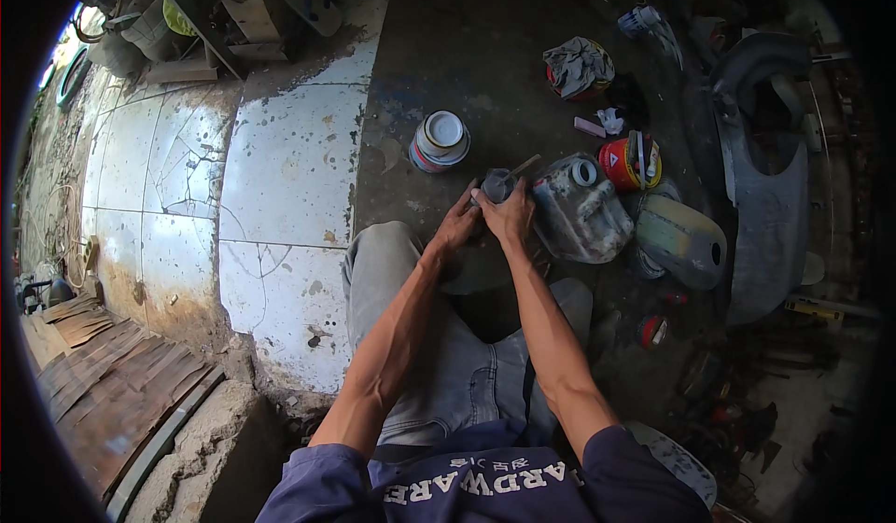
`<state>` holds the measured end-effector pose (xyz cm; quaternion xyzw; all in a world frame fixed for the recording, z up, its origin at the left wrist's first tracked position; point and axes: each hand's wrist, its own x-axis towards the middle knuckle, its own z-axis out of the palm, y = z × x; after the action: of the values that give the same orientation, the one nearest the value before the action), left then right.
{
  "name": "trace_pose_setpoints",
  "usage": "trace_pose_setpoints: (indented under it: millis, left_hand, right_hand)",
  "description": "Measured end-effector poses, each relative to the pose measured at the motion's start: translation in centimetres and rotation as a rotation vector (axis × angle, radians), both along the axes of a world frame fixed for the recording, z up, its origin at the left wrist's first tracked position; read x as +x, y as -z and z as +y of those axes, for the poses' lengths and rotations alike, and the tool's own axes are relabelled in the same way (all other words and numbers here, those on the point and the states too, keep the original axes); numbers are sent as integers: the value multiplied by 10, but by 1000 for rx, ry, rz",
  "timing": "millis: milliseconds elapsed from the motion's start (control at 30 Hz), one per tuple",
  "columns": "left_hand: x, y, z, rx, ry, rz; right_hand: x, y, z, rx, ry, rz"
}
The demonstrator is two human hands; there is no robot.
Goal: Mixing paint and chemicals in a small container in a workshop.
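Note:
In front of my knees, both hands meet at a small dark grey cup with an open top. My right hand is closed round its near side. My left hand presses its fingers against the cup's left side; the fingertips are partly hidden. A thin brown stick slants up beside the cup's right rim. Just right of my right hand stands a grimy translucent plastic jug with a round open neck. A paint can with a pale round top stands beyond my left hand.
A red and yellow can holding tools stands behind the jug. Farther off is a can topped with a crumpled grey rag. A grey vehicle panel lies at right. White cracked tiles cover the left floor; a broken concrete block sits lower left.

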<state>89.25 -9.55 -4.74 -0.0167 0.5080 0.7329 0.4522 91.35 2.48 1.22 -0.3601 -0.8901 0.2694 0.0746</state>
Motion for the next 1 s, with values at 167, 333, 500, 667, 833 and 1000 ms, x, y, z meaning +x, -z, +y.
trace_pose_setpoints:
  millis: [167,333,500,667,833,1000]
  left_hand:
    - [-1,-13,10,-24,77,-16]
    - [-1,20,1,-55,32,298]
    - [2,24,10,-90,47,272]
    - [10,43,-15,-155,-123,207]
    - [21,18,-20,-343,-13,273]
    - [25,37,-30,-368,-11,286]
  right_hand:
    - [2,13,20,50,3,60]
    - [-1,4,3,43,-16,125]
    - [9,-38,17,-38,-30,136]
    - [11,-91,36,-164,-115,260]
    - [16,-199,68,-177,-250,328]
    - [6,-280,68,-205,-273,353]
